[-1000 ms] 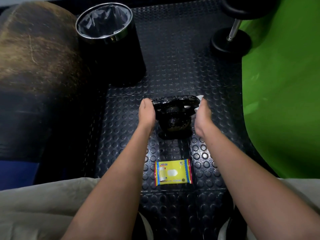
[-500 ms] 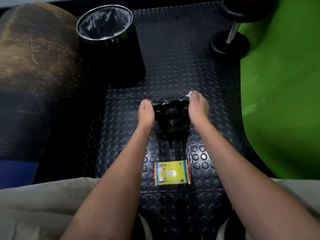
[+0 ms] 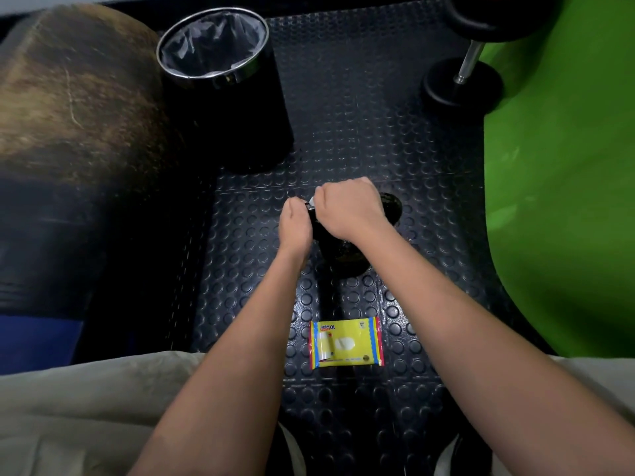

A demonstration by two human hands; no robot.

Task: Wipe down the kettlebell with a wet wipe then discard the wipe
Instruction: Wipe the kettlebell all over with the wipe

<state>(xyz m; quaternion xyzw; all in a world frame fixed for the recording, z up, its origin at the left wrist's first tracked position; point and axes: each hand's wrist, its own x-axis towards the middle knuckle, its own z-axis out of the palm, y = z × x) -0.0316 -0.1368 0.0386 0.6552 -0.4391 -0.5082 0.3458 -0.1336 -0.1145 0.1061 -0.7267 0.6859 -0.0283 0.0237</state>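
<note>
My right hand (image 3: 347, 209) is curled over the handle of the kettlebell (image 3: 347, 252), and it holds the wipe (image 3: 312, 201). Only a small white bit of the wipe peeks out by my knuckles. My left hand (image 3: 295, 228) grips the left end of the handle to keep the kettlebell from tipping.

The kettlebell stands on the mat (image 3: 343, 132), near the middle of it, right under my two hands. Its handle runs left to right, so I think I should rub the wipe along it sideways. The round part sits below the handle, closer to me. It looks shiny, maybe wet, but I cannot tell if all of it is clean.

The bin (image 3: 223, 84) stands at the far left edge of the mat, past my left hand. It is open at the top. When I am done, the wipe has to go up and left to reach it. My right hand has the wipe, so it must cross over. The pack (image 3: 347, 341) lies on the mat near my knees.
</note>
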